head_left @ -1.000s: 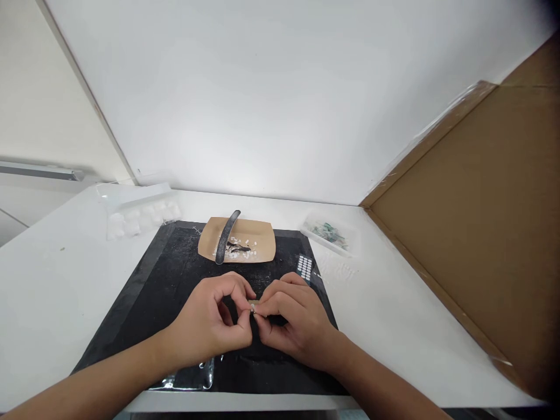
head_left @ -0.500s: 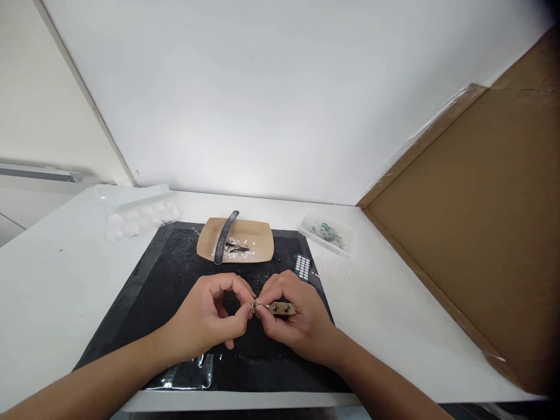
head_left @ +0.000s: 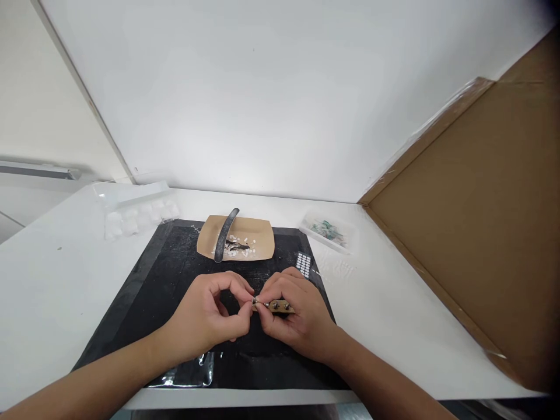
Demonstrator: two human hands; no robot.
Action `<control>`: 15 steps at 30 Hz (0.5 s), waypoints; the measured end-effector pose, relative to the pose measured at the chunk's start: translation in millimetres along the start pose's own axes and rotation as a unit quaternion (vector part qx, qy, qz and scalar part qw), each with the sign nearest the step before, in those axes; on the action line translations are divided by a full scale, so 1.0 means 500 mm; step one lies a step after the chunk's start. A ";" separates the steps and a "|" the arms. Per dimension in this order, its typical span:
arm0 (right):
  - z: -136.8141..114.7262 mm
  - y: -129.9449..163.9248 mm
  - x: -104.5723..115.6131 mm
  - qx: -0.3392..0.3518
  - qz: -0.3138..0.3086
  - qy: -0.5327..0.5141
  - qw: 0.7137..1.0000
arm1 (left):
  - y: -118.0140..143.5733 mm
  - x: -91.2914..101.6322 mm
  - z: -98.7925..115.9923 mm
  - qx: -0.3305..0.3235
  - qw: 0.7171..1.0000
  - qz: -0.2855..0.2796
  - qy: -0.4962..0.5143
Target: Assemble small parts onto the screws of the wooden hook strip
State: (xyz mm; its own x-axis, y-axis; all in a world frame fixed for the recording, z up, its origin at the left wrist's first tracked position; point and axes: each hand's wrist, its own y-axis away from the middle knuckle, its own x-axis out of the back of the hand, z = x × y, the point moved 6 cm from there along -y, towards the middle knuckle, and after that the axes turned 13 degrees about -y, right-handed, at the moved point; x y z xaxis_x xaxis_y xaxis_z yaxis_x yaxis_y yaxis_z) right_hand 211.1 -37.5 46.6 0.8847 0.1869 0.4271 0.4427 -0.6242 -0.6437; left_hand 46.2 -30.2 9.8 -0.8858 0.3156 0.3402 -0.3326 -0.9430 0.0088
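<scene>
Centrally, white bits [head_left: 240, 240] in paper tray [head_left: 262, 238]

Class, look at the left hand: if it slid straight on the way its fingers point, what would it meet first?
Probably the right hand and the small tan strip it pinches; the left hand points right, fingertips nearly touching them already.

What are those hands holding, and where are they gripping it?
The right hand pinches a small tan strip along its length; the left hand pinches its metal left end.
</scene>
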 end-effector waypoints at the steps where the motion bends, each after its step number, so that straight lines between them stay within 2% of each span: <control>1: -0.001 0.000 0.000 0.002 -0.001 0.001 1.000 | 0.000 0.001 0.001 -0.004 1.000 0.003 -0.005; 7: -0.003 0.001 -0.003 0.005 -0.013 0.001 1.000 | -0.002 0.006 0.013 -0.046 0.998 0.023 -0.039; 15: -0.001 0.004 -0.008 0.000 -0.019 -0.002 1.000 | -0.001 0.008 0.008 -0.047 0.998 0.021 -0.039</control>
